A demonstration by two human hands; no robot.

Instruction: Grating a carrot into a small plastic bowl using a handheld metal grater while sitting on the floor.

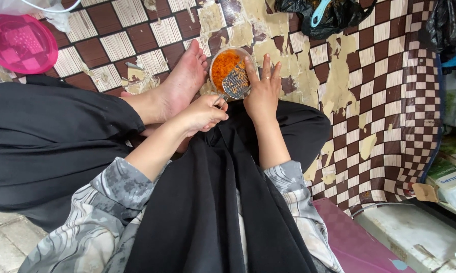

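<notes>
The left hand grips the handle of the grater, fingers curled tight, so it leans over the bowl. The right hand rests open against the bowl, fingers spread, holding nothing, to keep it from sliding.

The scene is lit evenly by soft, diffuse daylight; no single source can be made out. Only faint shadows are cast on the worn brown-and-cream checkered floor covering. Focus is held sharp at the centre, while slight wide-angle stretching is seen toward the edges. No glare is noted.
</notes>
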